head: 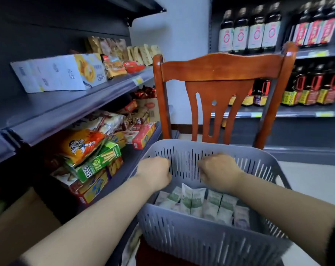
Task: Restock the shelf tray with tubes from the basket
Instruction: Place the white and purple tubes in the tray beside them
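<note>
We reach both arms into the grey slotted basket (201, 240), which sits in front of a wooden chair (220, 73). Our left hand (155, 173) and right hand (218, 171) hang side by side above the inside of the basket, near its far wall, fingers curled under into loose fists; we cannot tell whether either one holds anything. The tubes (201, 202), white with green print, stand packed in a row on the basket floor, just near of our hands and not touched by them. To the left runs a dark shelf (70, 106) with a white carton (57, 72) on top and snack packs (86, 150) stacked below it. On the far right, dark bottles (251, 29) line the shelves behind the chair
</note>
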Demonstrator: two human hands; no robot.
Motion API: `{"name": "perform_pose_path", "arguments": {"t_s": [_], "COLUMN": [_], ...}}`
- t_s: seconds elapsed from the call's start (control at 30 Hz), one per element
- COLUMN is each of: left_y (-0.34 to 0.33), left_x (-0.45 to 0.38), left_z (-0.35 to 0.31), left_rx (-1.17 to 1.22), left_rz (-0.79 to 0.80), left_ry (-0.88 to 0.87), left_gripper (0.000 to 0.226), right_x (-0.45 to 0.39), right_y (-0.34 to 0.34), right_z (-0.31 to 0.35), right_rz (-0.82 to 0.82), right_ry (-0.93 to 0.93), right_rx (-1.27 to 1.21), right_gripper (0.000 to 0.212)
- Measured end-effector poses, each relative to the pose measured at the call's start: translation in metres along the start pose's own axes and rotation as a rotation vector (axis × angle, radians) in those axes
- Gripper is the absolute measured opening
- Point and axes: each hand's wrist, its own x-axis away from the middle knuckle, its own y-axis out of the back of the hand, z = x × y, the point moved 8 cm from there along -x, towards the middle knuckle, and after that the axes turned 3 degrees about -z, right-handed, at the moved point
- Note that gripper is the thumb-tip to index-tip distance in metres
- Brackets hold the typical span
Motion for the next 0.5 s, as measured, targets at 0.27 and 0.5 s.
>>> {"name": "perform_pose_path", "arguments": {"t_s": [0.27, 0.5], "left_y": [-0.08, -0.084], "left_x": [0.007, 0.057], "left_z": [-0.009, -0.02], "left_rx": [-0.039, -0.067], "left_rz": [0.383, 0.616], "left_ry": [-0.085, -0.096], "left_gripper": [0.023, 0.032], "right_x": [0.04, 0.068], "right_y": [-0.085, -0.09], "right_z": [0.009, 0.011], "right_rz": [0.435, 0.531], "right_ry": [0.007, -0.031], "right_rx": [0.085, 0.004], "right_gripper": [0.016, 0.02]}}
